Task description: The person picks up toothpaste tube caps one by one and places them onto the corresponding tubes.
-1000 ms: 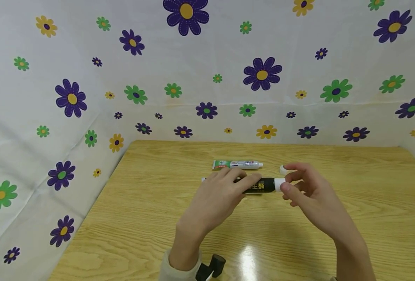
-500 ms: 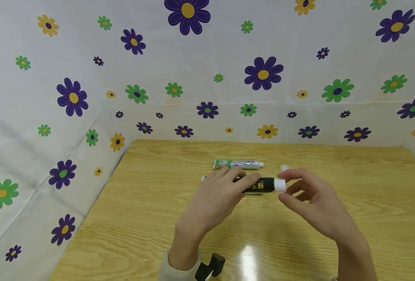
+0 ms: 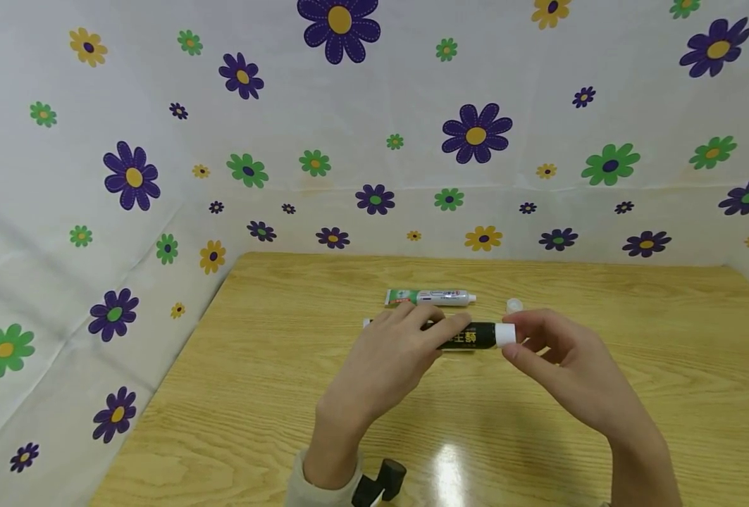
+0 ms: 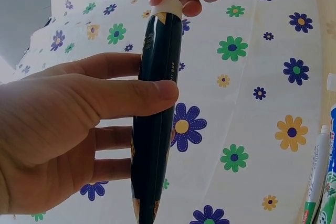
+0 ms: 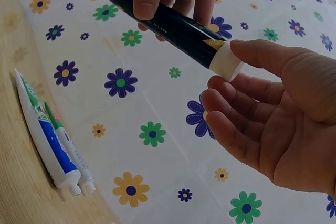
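Note:
My left hand (image 3: pixel 387 359) holds a black toothpaste tube (image 3: pixel 480 336) with gold lettering, its thumb lying across the tube (image 4: pixel 155 61) in the left wrist view. The tube's white cap (image 3: pixel 505 334) points right, toward my right hand (image 3: pixel 567 362). Thumb and forefinger of that hand pinch the cap (image 5: pixel 227 62), as the right wrist view shows; the other fingers curve loosely beneath. The tube is raised over the table, and my left hand hides much of it in the head view.
Behind the hands, a slim green-and-white toothpaste tube (image 3: pixel 440 298) lies on the wooden table (image 3: pixel 254 352). A second tube, white, blue and green (image 5: pixel 50 135), lies beside it. A loose white cap (image 3: pixel 514 305) sits behind my right hand. A flower-patterned cloth (image 3: pixel 374 127) walls the back.
Half a second ago the right thumb and forefinger stood apart from the cap; now they close on it again. The left hand and the black tube have hardly moved.

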Demonstrator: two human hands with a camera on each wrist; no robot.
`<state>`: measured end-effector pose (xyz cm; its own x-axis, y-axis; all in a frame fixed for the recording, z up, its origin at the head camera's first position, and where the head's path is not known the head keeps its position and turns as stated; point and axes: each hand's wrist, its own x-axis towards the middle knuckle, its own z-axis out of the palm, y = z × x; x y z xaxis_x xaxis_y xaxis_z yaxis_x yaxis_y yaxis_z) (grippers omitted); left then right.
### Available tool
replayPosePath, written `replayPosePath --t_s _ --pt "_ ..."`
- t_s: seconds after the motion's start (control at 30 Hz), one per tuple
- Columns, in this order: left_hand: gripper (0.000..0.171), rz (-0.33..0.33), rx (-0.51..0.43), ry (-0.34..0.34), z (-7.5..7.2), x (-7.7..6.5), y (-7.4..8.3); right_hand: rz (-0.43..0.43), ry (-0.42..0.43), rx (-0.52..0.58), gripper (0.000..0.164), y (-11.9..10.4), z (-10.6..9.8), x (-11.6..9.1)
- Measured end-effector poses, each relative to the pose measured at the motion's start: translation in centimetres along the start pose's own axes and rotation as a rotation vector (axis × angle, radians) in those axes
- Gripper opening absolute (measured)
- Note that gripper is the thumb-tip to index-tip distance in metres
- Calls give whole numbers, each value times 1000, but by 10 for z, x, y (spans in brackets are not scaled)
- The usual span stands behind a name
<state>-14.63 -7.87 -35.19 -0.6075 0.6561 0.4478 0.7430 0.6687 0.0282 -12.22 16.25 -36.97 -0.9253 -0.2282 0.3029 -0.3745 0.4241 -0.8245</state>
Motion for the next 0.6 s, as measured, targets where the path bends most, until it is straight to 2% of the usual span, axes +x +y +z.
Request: replayPosePath --t_s 0.2,0.4,0.6 --pt "40 8 -4 3 1 1 1 58 -4 14 17 1 0 -1" --pt "41 3 -17 -15 1 1 1 121 -10 -19 16 2 -1 0" --pt "43 2 -5 -12 1 1 2 139 -2 -59 24 2 1 2"
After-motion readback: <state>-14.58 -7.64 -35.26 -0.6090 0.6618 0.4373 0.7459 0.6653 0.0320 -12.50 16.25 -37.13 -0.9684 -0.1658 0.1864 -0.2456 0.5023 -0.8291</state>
